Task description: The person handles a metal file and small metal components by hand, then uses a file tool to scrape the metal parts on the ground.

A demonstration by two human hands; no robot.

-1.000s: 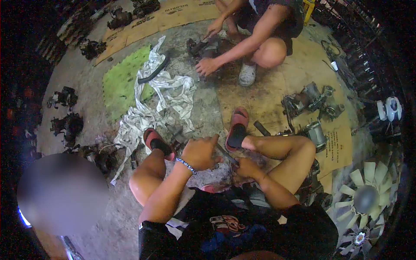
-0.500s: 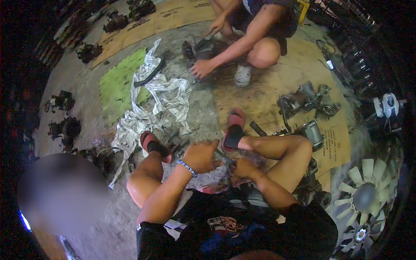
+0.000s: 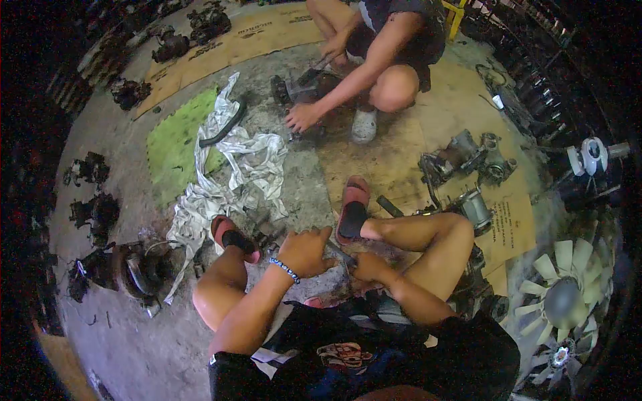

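My left hand (image 3: 306,252), with a blue and white beaded bracelet (image 3: 284,269) at the wrist, is in front of me between my knees. Its fingers are curled, and what they grip is hidden. Close by on the right, my right hand (image 3: 374,269) is closed on one end of a dark bar-like tool (image 3: 341,253). The tool slants up toward my left hand's fingers; whether they touch it I cannot tell. Beneath the hands is a greyish part, mostly hidden. Small dark metal parts (image 3: 266,228) lie just beyond my left hand.
Opposite squats another person, one hand (image 3: 303,117) on a dark metal part, the other holding a dark-headed tool (image 3: 313,72). White cloth strips (image 3: 227,170) with a black hose (image 3: 227,127) lie ahead. Engine parts (image 3: 461,164) sit on cardboard at right, near fans (image 3: 565,301).
The view has shifted slightly. A blurred round shape at lower left is gone, showing metal parts on the floor. Both my hands stay close together around the dark bar-like tool.
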